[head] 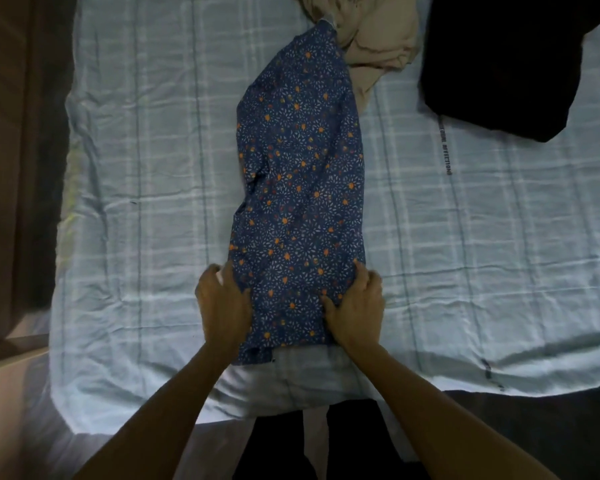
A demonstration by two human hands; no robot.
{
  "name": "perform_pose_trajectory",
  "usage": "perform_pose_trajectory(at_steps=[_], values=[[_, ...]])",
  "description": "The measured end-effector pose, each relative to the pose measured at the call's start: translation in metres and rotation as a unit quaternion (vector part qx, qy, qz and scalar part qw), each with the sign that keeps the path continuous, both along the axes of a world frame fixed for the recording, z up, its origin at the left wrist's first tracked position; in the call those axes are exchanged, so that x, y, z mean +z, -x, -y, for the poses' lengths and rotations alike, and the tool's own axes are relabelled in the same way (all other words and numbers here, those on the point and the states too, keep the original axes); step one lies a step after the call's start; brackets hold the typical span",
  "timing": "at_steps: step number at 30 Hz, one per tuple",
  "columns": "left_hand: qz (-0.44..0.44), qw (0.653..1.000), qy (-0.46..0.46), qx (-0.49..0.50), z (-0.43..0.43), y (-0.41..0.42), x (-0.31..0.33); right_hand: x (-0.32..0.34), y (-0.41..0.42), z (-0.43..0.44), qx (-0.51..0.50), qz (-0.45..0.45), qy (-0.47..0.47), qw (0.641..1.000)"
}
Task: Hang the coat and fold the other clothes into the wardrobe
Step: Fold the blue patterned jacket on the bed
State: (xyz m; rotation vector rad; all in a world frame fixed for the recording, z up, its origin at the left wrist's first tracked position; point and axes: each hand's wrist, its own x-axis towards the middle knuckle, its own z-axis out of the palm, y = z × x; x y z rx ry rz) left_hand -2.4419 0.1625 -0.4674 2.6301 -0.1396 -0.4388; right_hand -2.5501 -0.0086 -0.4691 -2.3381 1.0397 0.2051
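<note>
A blue garment with an orange and white floral print (pixel 302 188) lies folded into a long narrow strip down the middle of the bed. My left hand (pixel 224 303) grips its near left edge, fingers curled under the cloth. On the near right edge, my right hand (pixel 355 303) grips the fabric with the thumb on top. A crumpled beige garment (pixel 371 39) lies at the far end, touching the blue one. To the far right sits a black garment (pixel 506 64).
The bed carries a pale blue checked sheet (pixel 136 168) with its near edge just in front of me. A dark wooden piece of furniture (pixel 14 133) stands along the left side. My dark-clothed legs (pixel 278 445) show below the bed edge.
</note>
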Motion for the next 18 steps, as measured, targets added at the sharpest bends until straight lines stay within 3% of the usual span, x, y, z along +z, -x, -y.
perform_pose_trajectory(at_steps=[1, 2, 4, 5, 7, 9, 15, 18], values=[[0.01, 0.996, 0.053, -0.072, 0.003, 0.002, 0.004, -0.001, 0.001, 0.002, 0.075, 0.07, 0.064, 0.993], [0.038, 0.975, 0.07, -0.208, 0.002, 0.007, 0.002, -0.002, 0.004, 0.005, 0.16, 0.123, 0.104, 0.974], [0.099, 0.875, -0.025, -0.474, -0.009, 0.031, -0.016, -0.011, 0.017, 0.011, 0.329, 0.127, 0.118, 0.928], [0.089, 0.841, -0.091, -0.526, -0.017, 0.037, -0.024, -0.017, 0.024, 0.013, 0.394, 0.075, 0.117, 0.909], [0.032, 0.832, -0.17, -0.527, -0.031, 0.036, -0.039, -0.029, 0.036, 0.015, 0.47, -0.054, 0.121, 0.872], [0.03, 0.832, -0.186, -0.523, -0.035, 0.026, -0.051, -0.041, 0.038, 0.015, 0.483, -0.093, 0.142, 0.859], [0.129, 0.848, -0.112, -0.502, -0.034, 0.019, -0.068, -0.059, 0.018, 0.03, 0.461, 0.018, 0.165, 0.871], [0.134, 0.864, -0.116, -0.471, -0.032, 0.022, -0.067, -0.057, -0.006, 0.022, 0.411, 0.035, 0.194, 0.89]])
